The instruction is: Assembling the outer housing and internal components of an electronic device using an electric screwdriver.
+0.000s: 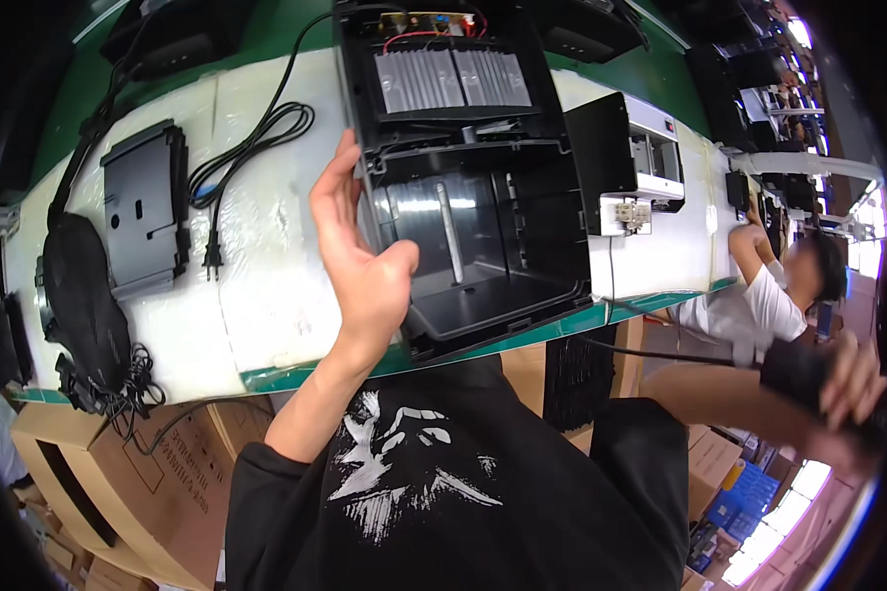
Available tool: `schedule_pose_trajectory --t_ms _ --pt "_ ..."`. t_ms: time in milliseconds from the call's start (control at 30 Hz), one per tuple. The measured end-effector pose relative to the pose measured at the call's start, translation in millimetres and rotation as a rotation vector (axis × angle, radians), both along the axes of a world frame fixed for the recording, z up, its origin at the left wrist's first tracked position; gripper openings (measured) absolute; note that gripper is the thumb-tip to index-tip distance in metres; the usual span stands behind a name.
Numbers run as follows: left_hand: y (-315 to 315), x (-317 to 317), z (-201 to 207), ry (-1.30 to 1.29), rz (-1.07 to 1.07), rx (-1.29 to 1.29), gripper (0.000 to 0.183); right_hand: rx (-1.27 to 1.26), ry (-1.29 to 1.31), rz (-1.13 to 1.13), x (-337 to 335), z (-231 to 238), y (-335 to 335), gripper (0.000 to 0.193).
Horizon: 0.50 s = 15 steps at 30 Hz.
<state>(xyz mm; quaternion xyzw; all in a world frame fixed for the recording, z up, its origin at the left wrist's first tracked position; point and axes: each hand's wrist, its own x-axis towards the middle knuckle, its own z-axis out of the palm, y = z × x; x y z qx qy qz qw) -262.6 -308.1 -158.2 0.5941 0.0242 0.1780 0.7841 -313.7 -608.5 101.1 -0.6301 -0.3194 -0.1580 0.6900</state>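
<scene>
My left hand (370, 281) grips the left wall of an open black plastic housing (503, 295), fingers outside and thumb over the edge. The housing sits at the near edge of the bench. Inside its far part are two ribbed silver heat sinks (453, 81) and a small circuit board (429, 24) with red wires; the near part is a hollow bay with a light rod-like streak. Far out to the right, my right hand (851, 384) is blurred, its fingers curled at a dark blocky object (796, 374) whose kind I cannot make out.
Left on the white-covered bench (266, 256) lie a black panel (146, 207), a coiled power cord (266, 133) and a black bag-like bundle (87, 295). Right stands a white-and-black device (650, 163). A co-worker (798, 286) sits beyond. Cardboard boxes (158, 483) stand below.
</scene>
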Motion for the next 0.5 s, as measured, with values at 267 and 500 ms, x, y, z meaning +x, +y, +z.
schedule_pose_trajectory --t_ms 267,500 --pt "1 0 -4 -0.024 -0.012 -0.027 0.076 0.489 -0.392 0.496 -44 -38 12 0.015" --pt "6 -2 -6 -0.036 0.004 0.0 0.075 0.585 -0.204 0.706 18 -68 139 0.025"
